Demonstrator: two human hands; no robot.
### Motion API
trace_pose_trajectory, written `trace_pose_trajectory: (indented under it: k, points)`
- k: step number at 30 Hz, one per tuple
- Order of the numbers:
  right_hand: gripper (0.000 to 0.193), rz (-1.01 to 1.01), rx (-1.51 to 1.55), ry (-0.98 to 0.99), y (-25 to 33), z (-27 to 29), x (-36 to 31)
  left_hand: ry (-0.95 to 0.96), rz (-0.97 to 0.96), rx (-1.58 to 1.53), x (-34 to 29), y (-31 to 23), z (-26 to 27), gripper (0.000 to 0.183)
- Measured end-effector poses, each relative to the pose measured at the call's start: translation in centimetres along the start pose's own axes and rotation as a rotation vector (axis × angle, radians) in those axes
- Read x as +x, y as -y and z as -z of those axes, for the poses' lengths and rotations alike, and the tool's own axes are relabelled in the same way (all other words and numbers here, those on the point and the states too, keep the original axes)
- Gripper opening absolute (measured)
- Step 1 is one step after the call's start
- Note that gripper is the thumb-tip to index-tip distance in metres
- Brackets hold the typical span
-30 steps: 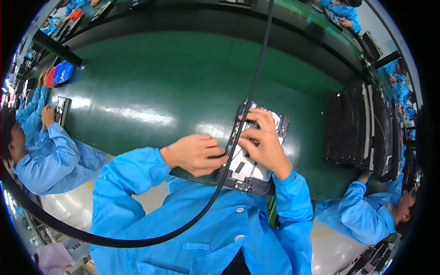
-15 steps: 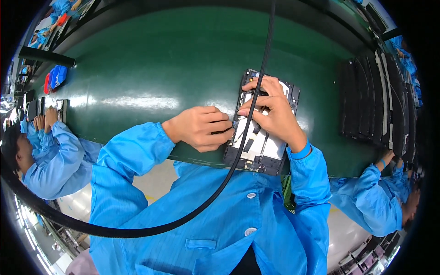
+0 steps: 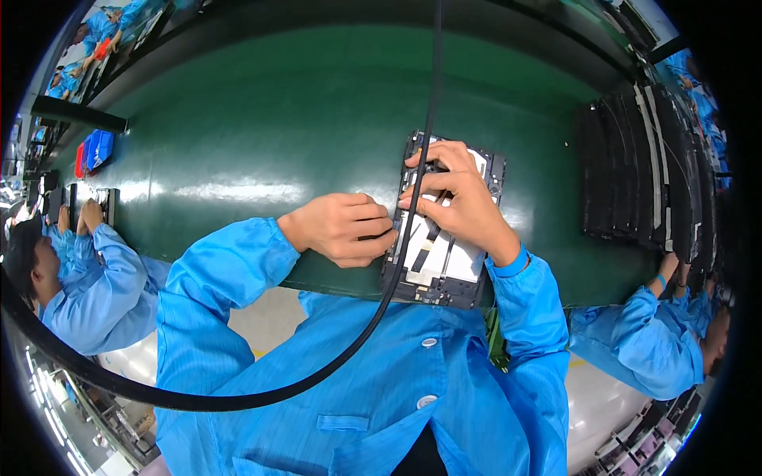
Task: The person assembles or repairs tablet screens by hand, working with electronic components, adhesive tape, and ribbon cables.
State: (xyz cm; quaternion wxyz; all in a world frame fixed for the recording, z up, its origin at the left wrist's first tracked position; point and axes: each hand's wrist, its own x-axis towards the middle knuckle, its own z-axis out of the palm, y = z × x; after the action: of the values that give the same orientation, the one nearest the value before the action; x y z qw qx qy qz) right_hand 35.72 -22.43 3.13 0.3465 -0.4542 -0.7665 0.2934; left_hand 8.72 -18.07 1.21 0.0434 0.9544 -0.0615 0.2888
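An opened tablet (image 3: 468, 270), with a black frame and bare white-silver battery, lies slightly tilted at the near edge of the green table. Over its upper half rests my right hand (image 3: 460, 194), fingers bent; the thumb and index tips come together close to the tablet's left edge, and whatever is between them is too small to name. My left hand (image 3: 341, 230) is at that same edge, its fingers curled closed. The fingertips are turned away, so what they pinch, if anything, is hidden. Black strips (image 3: 425, 252) cross the battery.
A thick black cable (image 3: 333, 373) hangs across the view, in front of the tablet. To the right stands a row of upright black panels (image 3: 623, 170). Blue and red bins (image 3: 98, 149) sit at the far left. Co-workers in blue work at left (image 3: 103, 278) and right (image 3: 647, 341).
The whole view has shifted a little, so the tablet and the panels appear slightly further left. Both hands stay at the tablet in nearly the same pose.
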Motion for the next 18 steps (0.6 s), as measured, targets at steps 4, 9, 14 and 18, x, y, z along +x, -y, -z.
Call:
trace_pose_trajectory:
  k: [4, 9, 14, 18]
  points:
    - [0.011, 0.012, -0.001, -0.012, -0.3, -0.1, 0.1, 0.014, -0.024, 0.051, 0.3, 0.8, -0.1, 0.031]
    - [0.012, -0.001, 0.055, -0.043, -0.4, -0.4, -0.1, 0.015, -0.061, 0.025, 0.0, 1.4, -0.6, 0.034]
    - [0.014, 0.005, 0.045, -0.052, -0.2, -0.3, 0.0, -0.004, -0.004, 0.048, 0.2, 2.2, -0.6, 0.034]
    - [0.013, -0.004, 0.043, -0.044, -0.2, -0.3, -0.1, 0.011, -0.004, 0.048, 0.0, 2.1, -0.7, 0.035]
